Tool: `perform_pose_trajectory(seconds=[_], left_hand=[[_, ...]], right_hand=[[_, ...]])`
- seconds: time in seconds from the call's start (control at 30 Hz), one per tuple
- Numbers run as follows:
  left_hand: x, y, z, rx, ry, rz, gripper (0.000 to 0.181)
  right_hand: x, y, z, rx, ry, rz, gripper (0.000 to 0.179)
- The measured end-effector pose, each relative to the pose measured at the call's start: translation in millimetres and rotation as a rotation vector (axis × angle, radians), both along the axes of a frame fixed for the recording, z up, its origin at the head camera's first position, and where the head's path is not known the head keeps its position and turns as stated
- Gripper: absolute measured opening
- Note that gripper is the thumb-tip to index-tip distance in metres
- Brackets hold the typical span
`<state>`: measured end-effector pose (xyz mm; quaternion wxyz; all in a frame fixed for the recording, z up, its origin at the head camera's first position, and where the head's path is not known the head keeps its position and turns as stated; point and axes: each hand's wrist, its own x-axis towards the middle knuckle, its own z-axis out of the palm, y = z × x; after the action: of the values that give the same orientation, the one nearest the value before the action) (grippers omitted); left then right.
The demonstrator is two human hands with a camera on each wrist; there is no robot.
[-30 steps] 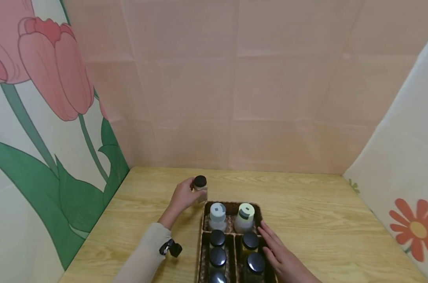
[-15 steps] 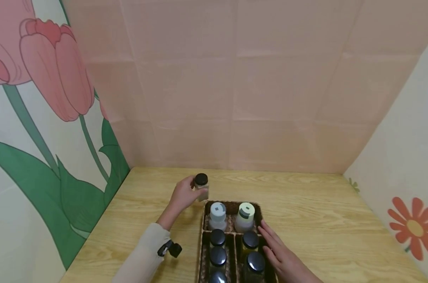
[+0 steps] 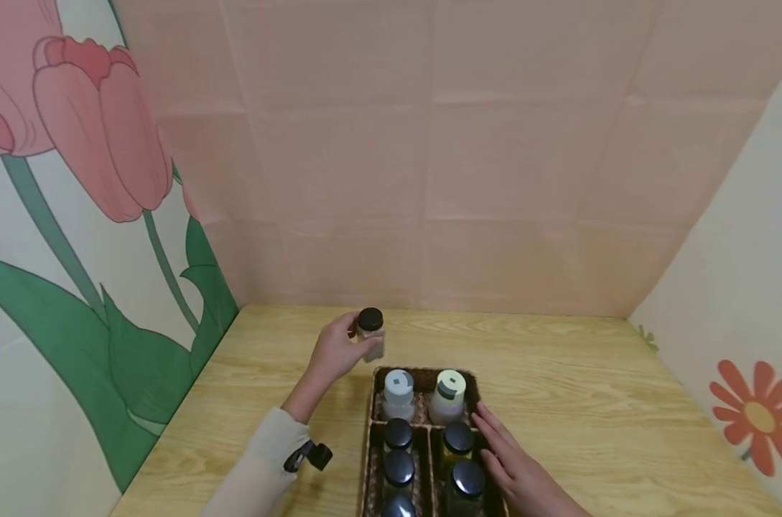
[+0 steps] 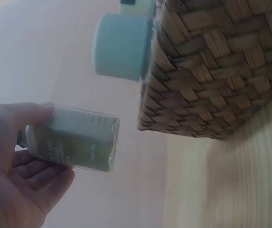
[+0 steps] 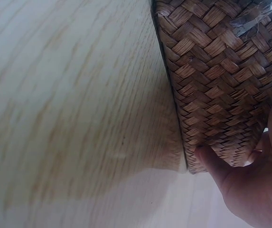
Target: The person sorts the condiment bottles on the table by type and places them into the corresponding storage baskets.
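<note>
My left hand [image 3: 335, 352] pinches a small clear jar with a black cap [image 3: 371, 334] between thumb and fingers, past the far left corner of the woven basket [image 3: 423, 371]. In the left wrist view, the jar [image 4: 76, 137] shows a label with pale print, its base facing the basket's woven wall [image 4: 202, 80]. At the basket's right side rests my right hand [image 3: 520, 467], its fingers straight along the rim. One straight digit of the right hand [image 5: 259, 194] touches the outer woven wall [image 5: 216, 85] in the right wrist view.
Two pale-capped bottles, one bluish [image 3: 398, 391] and one yellowish [image 3: 449, 395], stand in the basket's far compartment. Several dark-lidded jars [image 3: 399, 467] fill the two near compartments. A wooden table [image 3: 578, 388] lies below, with a pink backdrop [image 3: 423, 165] behind.
My left hand has lifted the jar slightly and moved it a little away and to the right. My right hand stays in place on the basket.
</note>
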<state>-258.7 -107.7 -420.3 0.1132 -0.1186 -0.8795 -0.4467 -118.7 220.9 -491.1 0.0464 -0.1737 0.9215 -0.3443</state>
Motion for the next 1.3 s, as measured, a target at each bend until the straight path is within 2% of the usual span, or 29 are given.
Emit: perform_pose_trajectory(seconds=[0.37, 0.6, 0.77, 0.9, 1.1, 1.3], left_hand=[[11.3, 2.2, 12.2, 0.039, 0.025, -0.006, 0.050], [20.8, 6.3, 18.9, 0.084, 0.099, -0.044, 0.049], [25.8, 10.4, 23.1, 0.085, 0.166, -0.091, 0.044], [29.5, 12.5, 26.2, 0.078, 0.204, -0.096, 0.041], [37.7, 15.4, 29.4, 0.042, 0.238, -0.086, 0.043], [48.2, 19.9, 33.9, 0.041, 0.261, -0.123, 0.046]], right_hand=[[-1.9, -1.2, -2.6, -0.017, 0.011, 0.003, 0.055], [-1.4, -0.1, -2.9, -0.027, 0.005, 0.002, 0.056], [0.2, 0.3, -2.0, -0.025, 0.000, -0.028, 0.055], [0.8, -0.4, -2.7, -0.030, 0.038, -0.030, 0.054], [1.1, 0.0, -3.9, -0.006, 0.066, -0.030, 0.054], [2.4, 1.0, -4.6, -0.036, 0.075, -0.015, 0.053]])
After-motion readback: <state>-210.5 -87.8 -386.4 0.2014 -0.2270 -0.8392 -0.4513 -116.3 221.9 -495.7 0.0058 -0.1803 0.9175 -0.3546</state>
